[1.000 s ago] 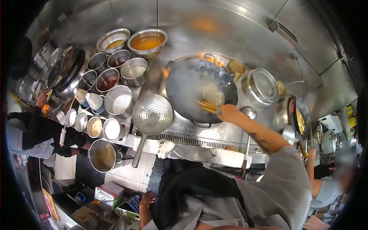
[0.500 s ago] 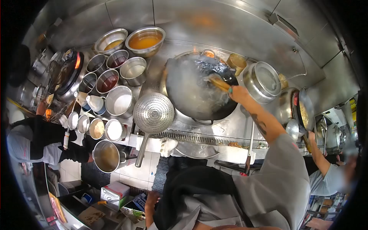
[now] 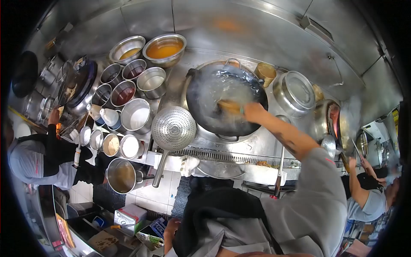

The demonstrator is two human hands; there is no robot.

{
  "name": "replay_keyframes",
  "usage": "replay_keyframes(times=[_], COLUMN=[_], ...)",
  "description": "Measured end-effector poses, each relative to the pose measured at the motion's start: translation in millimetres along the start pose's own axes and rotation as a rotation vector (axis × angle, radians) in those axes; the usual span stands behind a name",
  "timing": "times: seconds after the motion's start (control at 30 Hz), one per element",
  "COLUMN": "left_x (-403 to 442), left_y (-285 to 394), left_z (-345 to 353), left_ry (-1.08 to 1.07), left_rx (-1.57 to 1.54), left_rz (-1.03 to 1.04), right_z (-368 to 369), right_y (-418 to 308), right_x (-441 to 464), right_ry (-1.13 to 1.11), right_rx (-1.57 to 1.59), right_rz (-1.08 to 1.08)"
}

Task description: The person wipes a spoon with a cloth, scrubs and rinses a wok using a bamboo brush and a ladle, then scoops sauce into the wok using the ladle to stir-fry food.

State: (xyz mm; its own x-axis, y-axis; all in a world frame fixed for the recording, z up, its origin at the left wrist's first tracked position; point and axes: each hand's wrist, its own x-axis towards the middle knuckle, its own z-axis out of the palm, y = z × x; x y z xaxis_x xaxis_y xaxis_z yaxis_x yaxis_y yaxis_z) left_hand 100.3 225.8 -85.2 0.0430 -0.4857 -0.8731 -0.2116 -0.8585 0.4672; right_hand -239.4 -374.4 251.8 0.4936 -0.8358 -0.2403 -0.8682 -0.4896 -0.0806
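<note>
Your right hand (image 3: 253, 112) is closed around a tan, stick-like brush (image 3: 230, 106), its working end down inside the wide black metal wok (image 3: 203, 113), well within the rim, where steam veils a pale wet surface. Your left hand (image 3: 172, 226) hangs low at your side, beside the dark apron, fingers partly curled; whether it holds anything cannot be told. Around the wok, its wire loop handles stand at the far and near edges, and a strip of shiny steel counter (image 3: 260, 139) runs between the near rim and the slotted metal grate (image 3: 222, 153) along the front. To your left, a round perforated steel strainer (image 3: 173, 128) lies just beside the wok, its long handle jutting past the counter's front edge. To your right, a tan cylindrical container (image 3: 265, 73) stands just beyond the rim, and a large round steel pot (image 3: 295, 96) stands close by, narrowing that side. Beneath your forearm, a long-handled ladle (image 3: 281, 162) crosses the front edge, its dark grip overhanging. Farther left, steel pots and bowls of sauces (image 3: 124, 93) crowd together, rim by rim, with a big steel pot of brown liquid (image 3: 122, 175) at the front edge.
</note>
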Motion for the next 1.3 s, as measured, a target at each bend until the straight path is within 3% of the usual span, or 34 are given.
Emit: replay_keyframes(times=[0.13, 0.17, 0.23, 0.3, 0.37, 0.43, 0.47, 0.53, 0.57, 0.67, 0.7, 0.77, 0.9, 0.97, 1.07, 1.1, 1.2, 1.3], left_x=[-11.3, -16.5, -8.3, -8.3, -6.9, 1.8, 8.4, 18.2, 22.4, 35.4, 32.4, 8.6, 3.9, 14.3, 47.7, 52.4, 23.5, -48.7], left_y=[26.1, 31.3, 38.3, 46.3, 45.2, 33.4, 24.8, 11.9, 6.7, -7.5, -3.3, 20.8, 19.3, 3.6, -52.6, -50.6, -43.4, 39.6], left_z=[-18.8, -21.9, -25.1, -24.1, -22.0, -18.8, -16.1, -12.7, -12.9, -16.0, -21.4, -23.5, -19.7, -14.0, -1.9, -0.4, -7.2, -3.2], left_ry=[0.000, 0.014, -0.001, -0.002, -0.004, -0.020, -0.025, -0.023, -0.019, -0.011, -0.057, -0.022, -0.009, -0.023, -0.113, -0.255, -0.246, 0.025], left_rx=[0.045, -0.001, -0.140, -0.114, -0.092, -0.128, -0.146, -0.179, -0.196, -0.336, -0.513, -0.279, -0.288, -0.308, -0.469, -0.677, -0.781, -0.194], left_rz=[0.213, 0.226, 0.107, 0.096, 0.097, 0.061, 0.041, 0.012, 0.002, -0.100, -0.165, -0.066, 0.024, 0.032, 0.035, -0.001, 0.028, 0.037], right_z=[9.0, 16.0, 31.6, 28.7, -4.3, -21.9, -17.8, -10.0, -6.0, 9.5, -15.5, -13.4, -12.6, -11.6, 7.3, 12.3, -1.2, 11.7], right_y=[-13.0, -20.5, -30.6, -15.0, 13.8, 60.1, 70.5, 75.1, 63.9, 101.5, 96.3, 87.5, 77.4, 90.5, 87.7, 85.7, 105.6, 108.8], right_x=[38.1, 29.7, -2.4, -47.9, -80.5, -80.1, -75.3, -64.6, -64.6, -78.3, -74.4, -74.1, -87.7, -68.8, -56.5, -53.3, -39.8, 43.0], right_ry=[0.109, 0.102, 0.101, -0.122, -0.215, -0.213, -0.155, -0.040, -0.130, 0.064, -0.087, -0.101, -0.040, 0.026, -0.044, -0.094, 0.003, 0.190], right_rx=[0.139, 0.090, -0.025, 0.038, 0.089, 0.004, -0.065, -0.204, -0.216, -0.126, -0.127, -0.279, -0.196, -0.251, -0.319, -0.341, -0.368, -0.226], right_rz=[0.205, 0.147, 0.047, 0.031, 0.136, 0.353, 0.361, 0.360, 0.334, 0.149, 0.325, 0.325, 0.194, 0.239, 0.269, 0.274, 0.130, 0.185])
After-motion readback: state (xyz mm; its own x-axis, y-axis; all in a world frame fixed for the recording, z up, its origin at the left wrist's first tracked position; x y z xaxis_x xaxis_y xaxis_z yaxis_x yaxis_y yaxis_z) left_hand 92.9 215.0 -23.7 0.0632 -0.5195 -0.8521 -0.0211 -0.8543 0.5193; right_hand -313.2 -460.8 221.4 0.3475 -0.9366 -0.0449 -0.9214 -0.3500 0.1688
